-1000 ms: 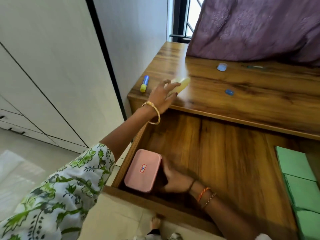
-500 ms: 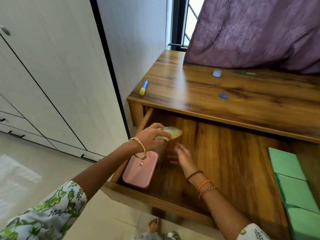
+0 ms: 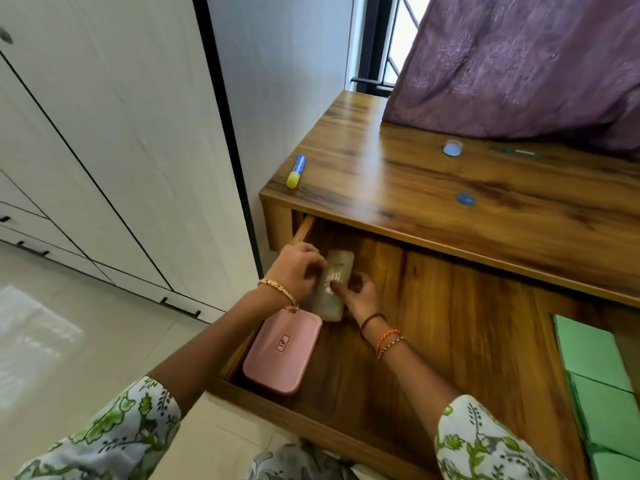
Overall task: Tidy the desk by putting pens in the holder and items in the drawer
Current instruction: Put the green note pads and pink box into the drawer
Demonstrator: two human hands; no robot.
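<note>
The open wooden drawer (image 3: 460,327) juts out under the desk top (image 3: 415,181). A pale yellowish translucent pouch (image 3: 334,282) lies at the drawer's left side, just behind a pink box (image 3: 282,351). My left hand (image 3: 298,268) grips the pouch's left edge with curled fingers. My right hand (image 3: 358,294) holds its right edge, fingers on its top. A blue-and-yellow glue stick (image 3: 296,170) lies at the desk's left edge. No pen holder is in view.
A small round clear-blue cap (image 3: 453,147) and a blue oval piece (image 3: 465,199) sit on the desk. Purple curtain (image 3: 519,64) drapes over its back. Green folded sheets (image 3: 595,368) fill the drawer's right side. White cabinets (image 3: 104,133) stand left.
My left hand carried the pouch from the desk top down into the drawer. My right hand left the pink box and took hold of the pouch's right side.
</note>
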